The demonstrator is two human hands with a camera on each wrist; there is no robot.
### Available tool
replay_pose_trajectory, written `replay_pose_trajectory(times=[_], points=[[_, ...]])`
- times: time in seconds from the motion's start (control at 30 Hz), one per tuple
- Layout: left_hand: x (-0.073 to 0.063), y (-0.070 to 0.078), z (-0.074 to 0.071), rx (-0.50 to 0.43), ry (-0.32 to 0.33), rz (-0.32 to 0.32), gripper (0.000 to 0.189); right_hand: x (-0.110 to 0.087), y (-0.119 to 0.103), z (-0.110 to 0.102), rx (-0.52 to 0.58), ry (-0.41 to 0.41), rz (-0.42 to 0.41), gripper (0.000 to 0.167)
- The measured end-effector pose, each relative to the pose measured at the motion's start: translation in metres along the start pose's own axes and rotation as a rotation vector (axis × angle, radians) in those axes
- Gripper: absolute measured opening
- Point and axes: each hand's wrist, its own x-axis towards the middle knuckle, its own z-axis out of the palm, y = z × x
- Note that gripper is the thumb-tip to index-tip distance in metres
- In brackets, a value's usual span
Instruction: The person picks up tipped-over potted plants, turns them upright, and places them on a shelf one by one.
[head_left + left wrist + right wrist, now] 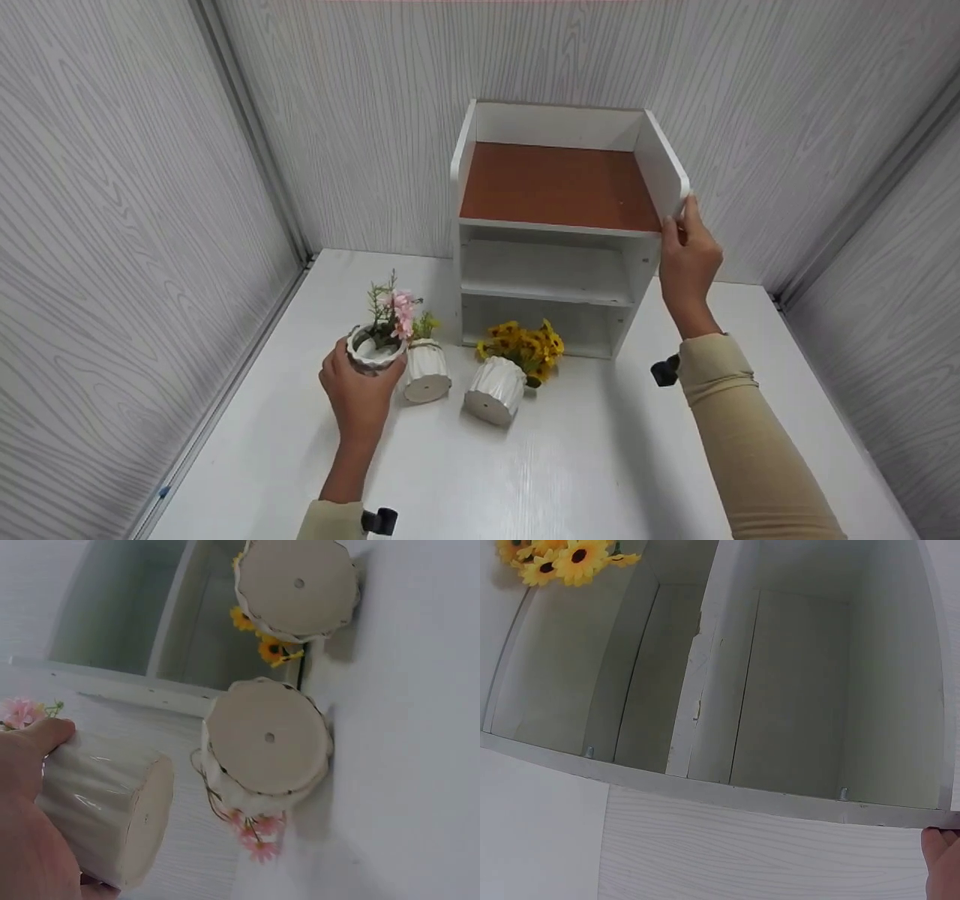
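My left hand [361,390] grips a white ceramic flowerpot [105,802] with pink flowers [400,311] and green sprigs. In the left wrist view this pot is raised off the table, fingers and thumb wrapped round its side. Just right of it, a second white pot [427,375] lies tipped, its base facing me. A third white pot [496,390] with yellow sunflowers [525,349] lies on its side before the shelf. My right hand [690,259] pinches the front edge of the right side panel on the white shelf unit [547,292].
The shelf unit's brown top board [559,187] has raised panels on three sides, with two open compartments below. It stands on a white table [555,472] against the back wall [360,135]. Grain-patterned walls also close in the left and right.
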Motion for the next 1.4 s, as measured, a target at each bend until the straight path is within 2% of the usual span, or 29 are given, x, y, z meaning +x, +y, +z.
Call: replay_pose_trajectory(times=[0.23,0.4,0.67,0.8,1.1,1.4], points=[[-0.008,0.041,0.008,-0.055,-0.043,0.035,0.096,0.000,-0.001,-0.001,0.007,0.003,0.004,0.053],[-0.013,0.066,0.014,-0.074,-0.083,0.062,0.096,0.000,0.000,0.001,-0.002,0.004,0.003,0.053],[-0.022,0.101,0.031,-0.123,-0.139,0.151,0.095,-0.001,0.000,-0.001,-0.021,0.039,-0.007,0.051],[-0.024,0.121,0.041,-0.119,-0.154,0.205,0.095,-0.001,-0.001,-0.001,-0.024,0.036,-0.012,0.051],[-0.021,0.165,0.068,-0.106,-0.203,0.315,0.094,-0.001,-0.001,-0.002,0.007,0.034,0.008,0.051],[-0.012,0.215,0.099,-0.136,-0.287,0.343,0.093,-0.002,0.000,-0.002,0.004,0.033,0.018,0.052]])
